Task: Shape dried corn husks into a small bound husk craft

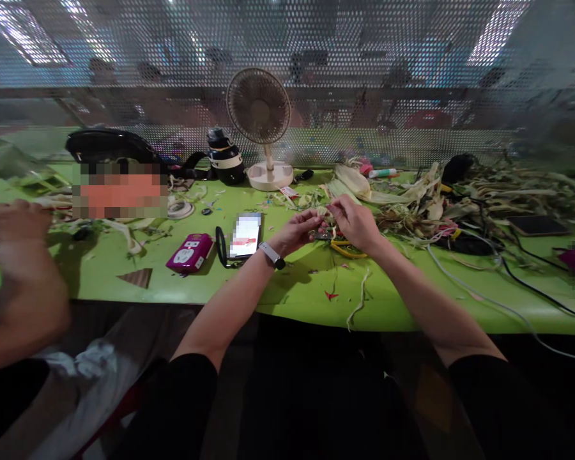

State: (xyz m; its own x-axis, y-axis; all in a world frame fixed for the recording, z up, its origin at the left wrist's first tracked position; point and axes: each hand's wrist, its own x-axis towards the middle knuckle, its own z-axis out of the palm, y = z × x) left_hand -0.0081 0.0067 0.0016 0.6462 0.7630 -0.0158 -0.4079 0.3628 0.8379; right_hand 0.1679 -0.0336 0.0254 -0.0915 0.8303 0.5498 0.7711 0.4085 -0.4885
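My left hand [303, 229], with a pale watch band [269, 254] on the wrist, pinches a small bundle of pale corn husk [322, 213]. My right hand [356, 222] meets it from the other side, fingers closed on the same husk. Fingers hide most of the bundle, so its shape is unclear. Just below the hands lies a tool with yellow handles [349, 249], partly covered. Behind them rests a larger corn husk [352, 182] on the green tabletop [292, 294]. A thin husk strip [363, 295] lies nearer the front edge.
A lit phone [247, 231] and a purple box [190, 253] lie left of my hands. Behind stand a fan [259, 108] and a dark bottle [225, 156]. Dry husks [508, 191] and cables [531, 284] spread rightward. A co-worker's arm [26, 281] rests at left.
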